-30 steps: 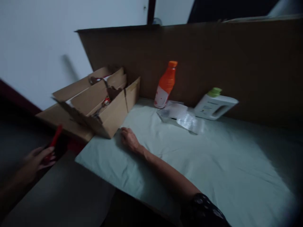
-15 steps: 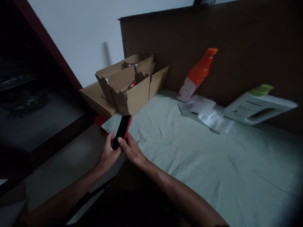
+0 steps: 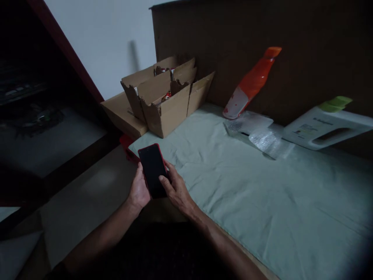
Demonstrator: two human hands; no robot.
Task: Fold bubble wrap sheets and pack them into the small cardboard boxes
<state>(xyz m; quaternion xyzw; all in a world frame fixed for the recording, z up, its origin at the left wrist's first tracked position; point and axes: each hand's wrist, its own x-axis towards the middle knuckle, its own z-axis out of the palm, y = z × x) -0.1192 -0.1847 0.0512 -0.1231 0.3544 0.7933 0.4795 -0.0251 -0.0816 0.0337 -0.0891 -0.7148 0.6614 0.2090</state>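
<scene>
A smartphone [image 3: 153, 167] with a dark screen and a red case faces up between my two hands. My left hand [image 3: 140, 189] grips its left edge and lower corner. My right hand [image 3: 176, 188] holds the right edge, its thumb resting over the lower part of the screen. The fingers beneath the phone are hidden. Both hands are near the edge of a surface covered by a pale green cloth [image 3: 233, 182].
Cardboard boxes [image 3: 173, 114] with small items inside stand beyond the phone. Farther right are an orange bottle [image 3: 255, 81], clear plastic packaging [image 3: 266, 140] and a white jug [image 3: 309, 128] with a green cap. Something red [image 3: 128, 147] shows below the boxes.
The phone has turned so its screen faces me more fully, and its top has swung left. My right hand has shifted slightly right, and the view has moved a little.
</scene>
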